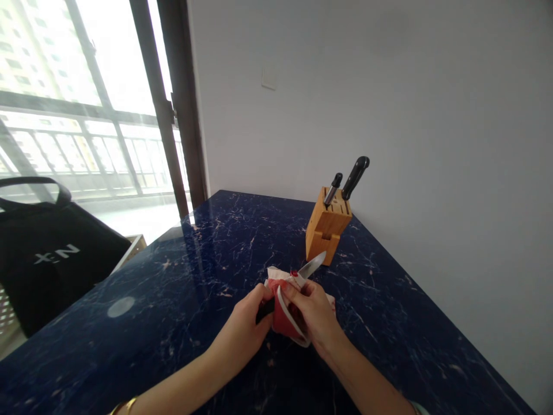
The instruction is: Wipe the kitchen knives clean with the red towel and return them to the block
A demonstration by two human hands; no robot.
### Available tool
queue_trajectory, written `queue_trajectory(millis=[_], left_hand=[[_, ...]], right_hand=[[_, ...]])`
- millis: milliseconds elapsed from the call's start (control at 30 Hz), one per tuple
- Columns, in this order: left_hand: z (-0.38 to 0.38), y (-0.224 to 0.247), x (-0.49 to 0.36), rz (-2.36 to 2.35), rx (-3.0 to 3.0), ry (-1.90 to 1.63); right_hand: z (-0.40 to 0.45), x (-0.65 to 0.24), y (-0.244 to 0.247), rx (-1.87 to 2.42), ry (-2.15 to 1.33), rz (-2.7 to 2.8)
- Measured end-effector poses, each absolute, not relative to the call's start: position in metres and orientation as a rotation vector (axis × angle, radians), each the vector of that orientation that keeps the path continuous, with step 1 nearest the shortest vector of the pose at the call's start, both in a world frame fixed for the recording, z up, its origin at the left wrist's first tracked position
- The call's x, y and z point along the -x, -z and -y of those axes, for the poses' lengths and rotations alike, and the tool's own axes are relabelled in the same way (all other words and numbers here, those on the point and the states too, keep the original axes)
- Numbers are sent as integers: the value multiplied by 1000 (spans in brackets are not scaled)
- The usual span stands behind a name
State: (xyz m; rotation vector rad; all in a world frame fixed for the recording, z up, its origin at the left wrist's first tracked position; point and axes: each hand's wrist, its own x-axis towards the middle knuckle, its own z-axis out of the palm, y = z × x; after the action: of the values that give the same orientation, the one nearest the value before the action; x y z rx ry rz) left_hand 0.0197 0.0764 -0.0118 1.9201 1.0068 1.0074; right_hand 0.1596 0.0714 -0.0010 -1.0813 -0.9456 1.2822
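Fingers of my left hand [251, 316] are wrapped round the black handle of a knife [313, 264], whose blade points up and to the right. A red and white cloth [285, 320] is folded around the lower part of the blade, and my right hand [316, 311] pinches it there, thumb on top. Just beyond the blade tip stands a wooden knife block [328, 223]. From its slots rise a black-handled knife [356, 177] and a tool with a black and silver handle [333, 188].
Both hands are above a dark blue marbled table [207, 248]. A black bag [56, 253] rests beside the table at the left, near a glass door and window. Behind the table is a pale wall [259, 132] with a switch plate [268, 79].
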Motion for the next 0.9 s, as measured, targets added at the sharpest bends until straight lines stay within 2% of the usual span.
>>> queue_trajectory(millis=[167, 467, 633, 733, 900], left_hand=[[-82, 12, -19, -1023, -1798, -1002], [-76, 15, -15, -1006, -2094, -990], [-77, 13, -22, -997, -1874, -1017], [-79, 12, -22, -1002, -1777, -1027], [-76, 10, -17, -1049, -1904, -1020]], right_hand=[[-71, -161, -3, 1045, -1309, 1030], [-69, -159, 2, 1153, -1276, 1036], [-69, -160, 1, 1122, -1210, 1010], [-69, -159, -2, 1022, -1297, 1024], [-68, -159, -3, 1053, -1320, 1013]])
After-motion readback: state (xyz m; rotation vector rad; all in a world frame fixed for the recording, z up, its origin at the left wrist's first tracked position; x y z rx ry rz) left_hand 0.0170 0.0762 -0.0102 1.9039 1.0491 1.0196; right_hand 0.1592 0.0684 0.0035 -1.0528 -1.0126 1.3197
